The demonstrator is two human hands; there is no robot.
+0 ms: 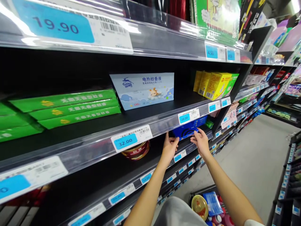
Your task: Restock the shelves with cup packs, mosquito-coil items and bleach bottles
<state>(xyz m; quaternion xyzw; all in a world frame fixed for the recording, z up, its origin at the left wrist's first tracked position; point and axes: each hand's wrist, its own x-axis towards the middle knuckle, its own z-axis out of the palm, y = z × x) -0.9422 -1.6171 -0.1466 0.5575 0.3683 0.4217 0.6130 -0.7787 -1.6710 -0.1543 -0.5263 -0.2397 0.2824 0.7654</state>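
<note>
Two hands reach just below a clear price rail (82,157). A blue box (189,129) sits under that rail on a black shelf (101,177), below a 28.00 tag (188,116). The left hand (168,150) is just beside the box, fingers spread; the right hand (201,142) touches its lower edge, fingers also spread. A red tin (135,150) stands left, beneath a 32.00 tag (131,138).

box (188,130) on shelf (199,146), basket (197,189) below

Blue printed box (188,128), tilted, just under the 28.00 price tag (188,115)
</note>
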